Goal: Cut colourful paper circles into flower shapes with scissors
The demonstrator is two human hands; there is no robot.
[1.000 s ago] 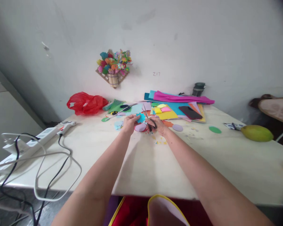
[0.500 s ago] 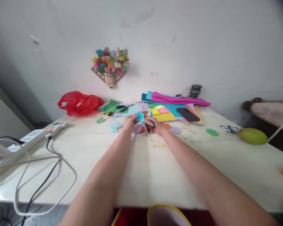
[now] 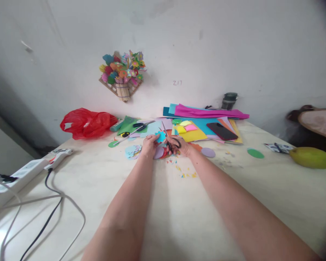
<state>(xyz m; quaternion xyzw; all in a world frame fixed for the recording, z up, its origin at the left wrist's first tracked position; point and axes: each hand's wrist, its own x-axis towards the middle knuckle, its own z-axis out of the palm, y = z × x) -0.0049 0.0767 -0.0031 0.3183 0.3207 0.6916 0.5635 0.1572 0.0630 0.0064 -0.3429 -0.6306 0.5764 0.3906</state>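
Observation:
Between the fingers of my left hand [image 3: 150, 143] is a small blue paper flower [image 3: 160, 136] with a scalloped edge. My right hand [image 3: 180, 145] grips a pair of scissors [image 3: 176, 143] by its dark handles, the blades parted and pointing up beside the blue paper. Under and around my hands lie paper circles: a purple one [image 3: 159, 152], red and orange pieces partly covered by my fingers, and another purple circle [image 3: 208, 152] to the right. A pile of pale blue cut shapes [image 3: 133, 152] rests left of my left hand. Tiny paper scraps [image 3: 188, 174] are scattered nearer me.
Coloured sheets [image 3: 198, 135] with a phone [image 3: 222, 131] on them lie behind my right hand. Further left are a second pair of scissors [image 3: 141, 127] and a red plastic bag [image 3: 88, 123]. Power strips [image 3: 24, 172] with cables occupy the left; a yellow-green fruit [image 3: 312, 157] sits right.
The view has moved slightly closer and lower over the table. My hands stay together, with the blue paper turned a little and the scissor blades spread wider beside it.

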